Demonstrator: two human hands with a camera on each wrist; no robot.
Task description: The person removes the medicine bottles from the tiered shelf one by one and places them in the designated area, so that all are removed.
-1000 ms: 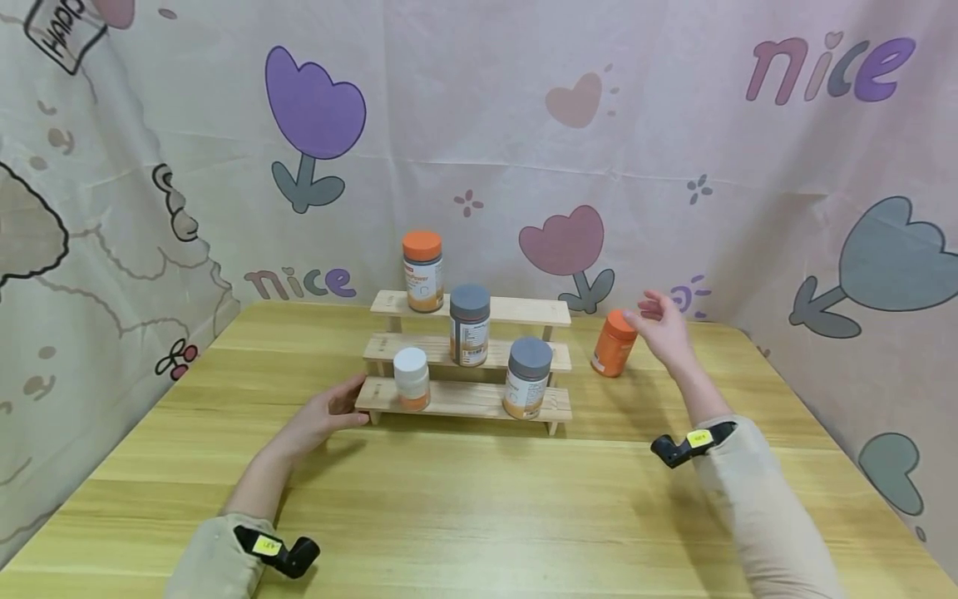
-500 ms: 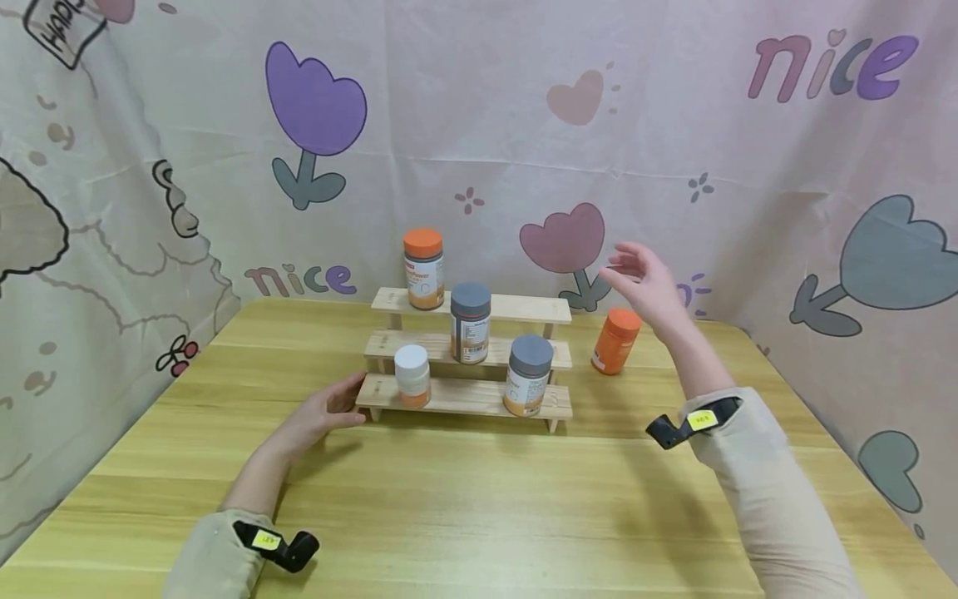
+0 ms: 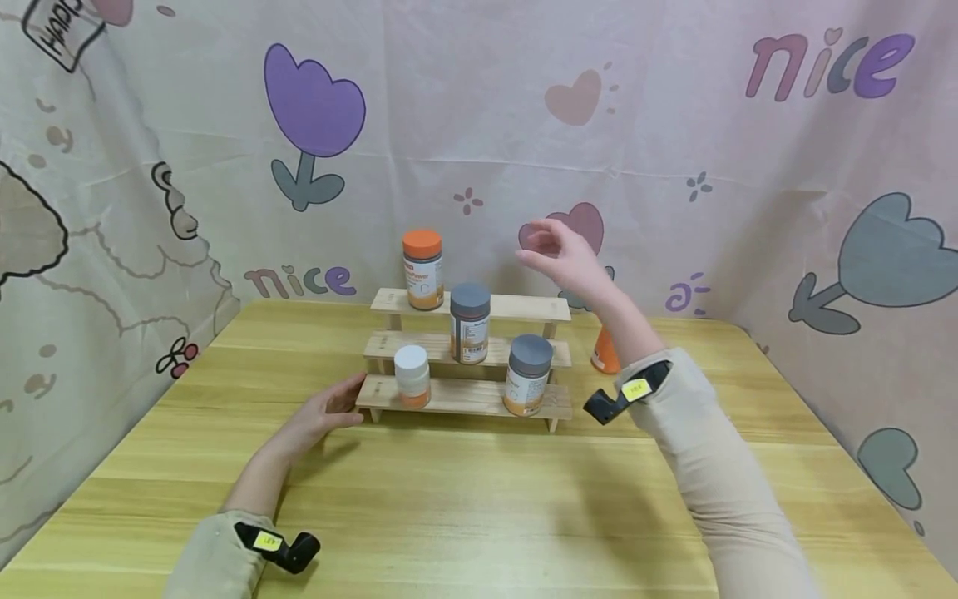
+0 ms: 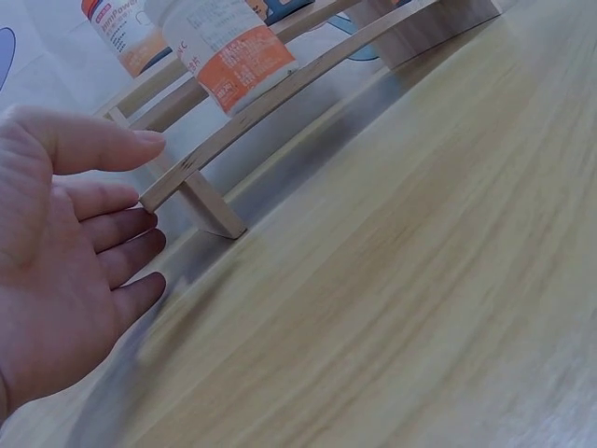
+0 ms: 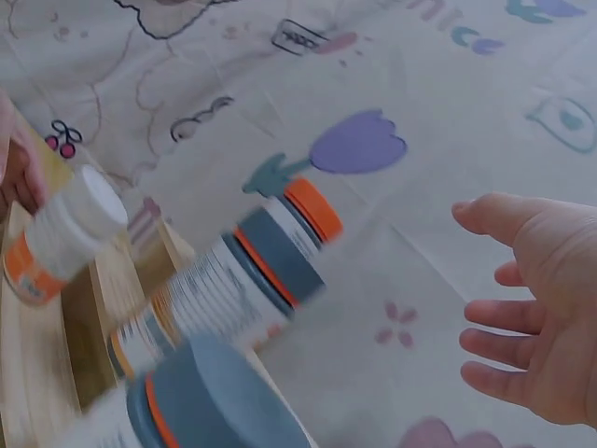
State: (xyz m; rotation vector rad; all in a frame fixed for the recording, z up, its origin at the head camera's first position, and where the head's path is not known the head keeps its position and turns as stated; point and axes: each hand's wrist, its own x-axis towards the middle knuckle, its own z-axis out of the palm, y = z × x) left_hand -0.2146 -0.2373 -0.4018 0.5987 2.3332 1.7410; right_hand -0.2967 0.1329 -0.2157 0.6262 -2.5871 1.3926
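The fingers of the left hand [image 3: 320, 416] were loosely spread, thumb apart, a fingertip at the end of the wooden rack [image 3: 464, 394] just to their right. The fingers of the right hand [image 3: 563, 256] were slightly bent, thumb apart, in the air above the rack. Left of these stood an orange-capped bottle [image 3: 423, 273], its label ending in "Power". Below them were two grey-capped bottles [image 3: 527, 378], one label showing "C", and a white-capped bottle [image 3: 412, 376], print too small to read. Below and right, behind the forearm, an orange bottle [image 3: 604, 354] stood on the table [image 3: 449, 507]. The cloth [image 3: 479, 91] behind read "nice".
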